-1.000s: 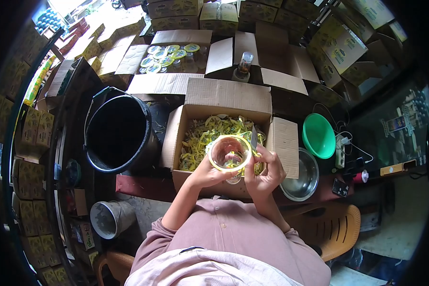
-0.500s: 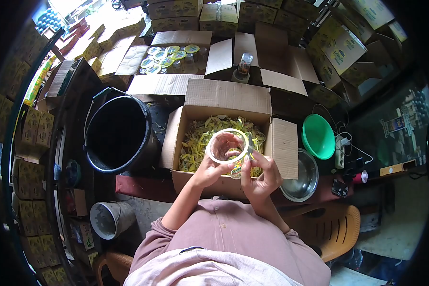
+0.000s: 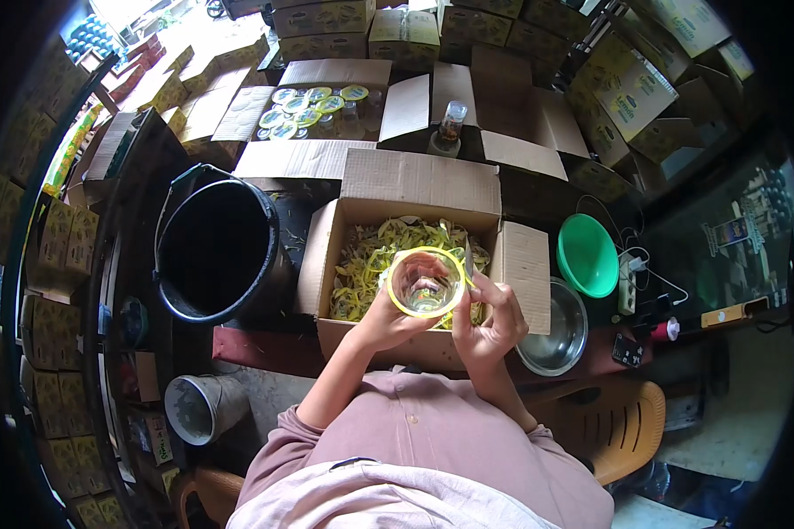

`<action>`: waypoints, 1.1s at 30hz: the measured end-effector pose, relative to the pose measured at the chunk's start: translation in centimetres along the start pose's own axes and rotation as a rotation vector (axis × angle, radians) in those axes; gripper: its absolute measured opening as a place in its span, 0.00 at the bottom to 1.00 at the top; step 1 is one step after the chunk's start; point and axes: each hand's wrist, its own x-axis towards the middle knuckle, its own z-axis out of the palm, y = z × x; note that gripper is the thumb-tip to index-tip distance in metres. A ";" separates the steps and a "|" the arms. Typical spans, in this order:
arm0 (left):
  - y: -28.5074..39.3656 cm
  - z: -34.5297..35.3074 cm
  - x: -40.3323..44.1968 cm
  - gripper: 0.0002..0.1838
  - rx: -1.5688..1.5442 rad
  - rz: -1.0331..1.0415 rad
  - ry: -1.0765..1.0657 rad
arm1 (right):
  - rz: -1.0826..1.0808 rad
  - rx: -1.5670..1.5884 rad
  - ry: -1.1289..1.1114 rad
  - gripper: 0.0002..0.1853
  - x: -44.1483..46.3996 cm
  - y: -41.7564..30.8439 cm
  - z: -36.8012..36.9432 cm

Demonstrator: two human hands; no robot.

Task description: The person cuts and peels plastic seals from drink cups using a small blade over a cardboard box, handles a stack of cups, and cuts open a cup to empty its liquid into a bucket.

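The left hand (image 3: 386,323) is closed around the side of a clear plastic cup (image 3: 406,284), steadying it with the open mouth tipped up toward the face. The right hand (image 3: 492,324) meets the cup's yellow rim on the other side, its thumb and fingers pinched on what looks like a thin grey blade (image 3: 469,264); its exact outline is too small to make out. Compared with half a second ago, the cup has turned slightly in the left hand and sits a little nearer the body, so its mouth shows rounder and its yellow edge more fully. That suggests the rim is being brought round to the pinching fingers, with the left hand as the support. Directly beneath the grip is an open cardboard box (image 3: 420,181) holding yellow-green trimmings (image 3: 368,264). Beyond the grip, yellow-lidded cups (image 3: 329,104) sit in another carton (image 3: 291,160). A black bucket (image 3: 275,256) is to the left of the grip, and a green bowl (image 3: 588,256) and a metal bowl (image 3: 560,339) are to its right.
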 end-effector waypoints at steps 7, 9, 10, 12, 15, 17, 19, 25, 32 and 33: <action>0.2 -0.9 0.2 0.33 0.012 -0.061 -0.072 | 0.010 0.058 -0.024 0.15 0.0 0.4 0.0; 0.2 -1.1 0.3 0.33 0.021 -0.032 -0.091 | 0.008 0.057 -0.035 0.15 -0.1 0.5 0.0; 0.3 -1.2 0.2 0.33 0.022 -0.043 -0.092 | 0.013 0.064 -0.045 0.15 -0.1 0.5 0.0; 0.4 -1.4 0.2 0.33 0.024 -0.063 -0.094 | 0.018 0.071 -0.061 0.15 0.0 0.5 0.0; 0.5 -1.3 -0.1 0.34 -0.009 -0.108 0.011 | 0.029 0.068 -0.075 0.15 -0.2 0.3 0.1; 0.4 -1.6 0.1 0.34 0.021 -0.084 -0.025 | 0.047 0.060 -0.075 0.15 -0.8 0.4 0.3; 0.1 -1.8 0.0 0.34 -0.008 -0.078 -0.058 | 0.051 0.063 -0.070 0.15 -0.7 0.3 0.2; 0.6 -1.6 0.1 0.35 0.048 -0.077 -0.162 | 0.042 0.057 -0.069 0.16 0.0 0.6 0.2; 0.7 -1.1 -0.3 0.36 -0.310 -0.225 -0.050 | 0.209 0.126 -0.035 0.16 -0.1 1.1 0.2; 0.5 -1.1 -0.4 0.37 -0.395 -0.255 -0.022 | 0.211 0.124 -0.030 0.16 0.0 1.3 0.1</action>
